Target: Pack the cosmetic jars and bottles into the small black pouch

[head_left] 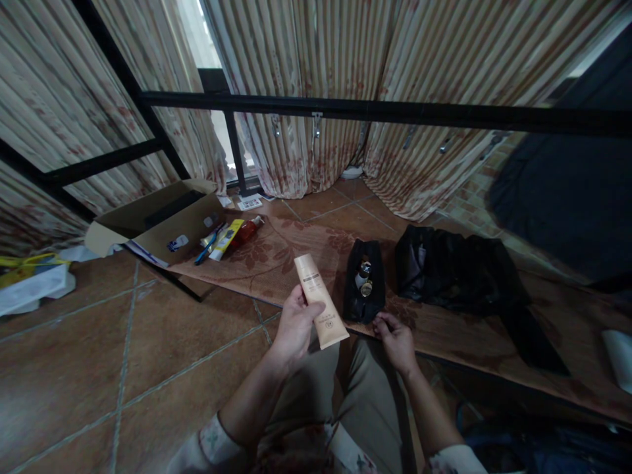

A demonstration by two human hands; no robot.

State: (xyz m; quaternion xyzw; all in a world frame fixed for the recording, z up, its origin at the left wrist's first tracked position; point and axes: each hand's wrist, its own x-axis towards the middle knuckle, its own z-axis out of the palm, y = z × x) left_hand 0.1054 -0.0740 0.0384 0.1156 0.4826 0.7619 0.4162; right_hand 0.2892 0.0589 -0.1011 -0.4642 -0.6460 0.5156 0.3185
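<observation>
My left hand (295,324) is wrapped round a tan squeeze tube (320,300) and holds it up in front of me, label toward me. My right hand (395,337) is curled loosely near the front edge of the patterned board (276,263), just right of a small open black pouch (364,289) with a bottle or two showing inside. What the right fingers hold, if anything, is hidden. A larger black bag (444,266) lies on the board to the right of the pouch.
An open cardboard box (153,224) lies at the board's left end, beside a yellow tube (226,239), a red bottle (247,230) and a blue pen-like item (207,249). A black metal frame (345,108) crosses before striped curtains. Brown tiled floor spreads left.
</observation>
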